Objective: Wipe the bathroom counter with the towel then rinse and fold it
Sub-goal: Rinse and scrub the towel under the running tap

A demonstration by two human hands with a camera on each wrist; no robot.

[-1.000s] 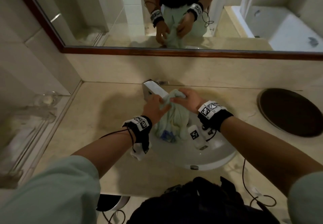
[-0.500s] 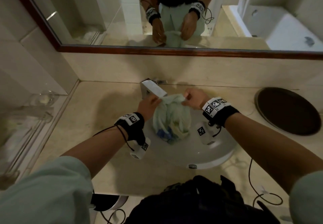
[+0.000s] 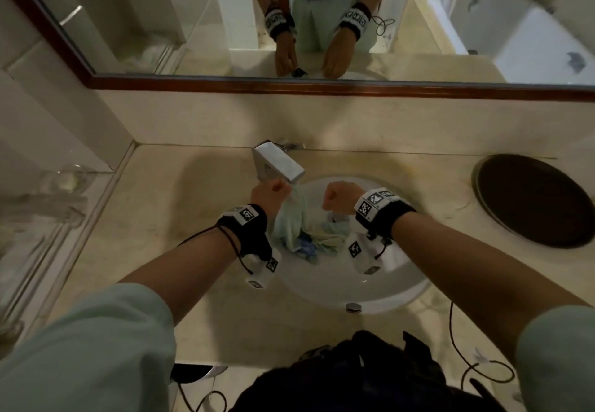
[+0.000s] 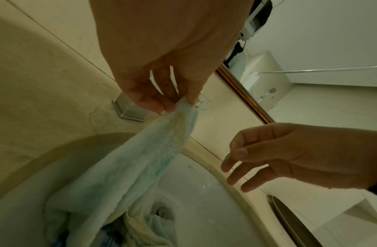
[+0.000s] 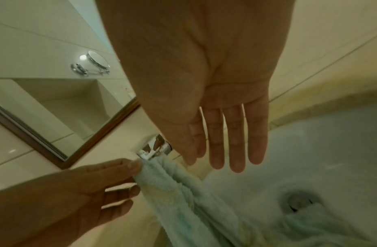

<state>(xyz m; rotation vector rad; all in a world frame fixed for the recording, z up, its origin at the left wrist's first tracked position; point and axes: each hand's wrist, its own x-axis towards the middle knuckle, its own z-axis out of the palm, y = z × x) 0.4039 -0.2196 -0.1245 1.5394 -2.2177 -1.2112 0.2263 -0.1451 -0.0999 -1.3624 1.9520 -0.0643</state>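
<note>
Beige stone counter [image 3: 135,218] along the mirrored wall, with the white sink [image 3: 370,286] sunk into its middle. Probably the rinsing stage, judging by where everything sits: work kept over the basin so drips fall inside rather than on the wiped stone. No running water discernible under the square chrome faucet [image 3: 278,167].

Pale green towel [image 3: 291,218] hanging by one corner just below the faucet's spout, upper part drawn into a taut strip, lower part heaped in the bowl beside the drain [image 5: 297,202]. Held high by a single corner, likely to let the cloth drop open and show its edges before folding, or to drain.

Left hand [image 3: 269,194] raised over the basin's back rim, wrist bent down, thumb and fingertips [image 4: 153,103] pinching the towel corner, remaining fingers loosely curled beneath.

Right hand [image 3: 338,199] level with the left and apart from it, off the cloth: empty, fingers [image 5: 236,143] nearly straight and relaxed in its own wrist view, slightly bent in the left wrist view. Seemingly poised to catch a second corner or edge.

Dark round tray [image 3: 534,200] on the counter well to the right, clear of the work.
</note>
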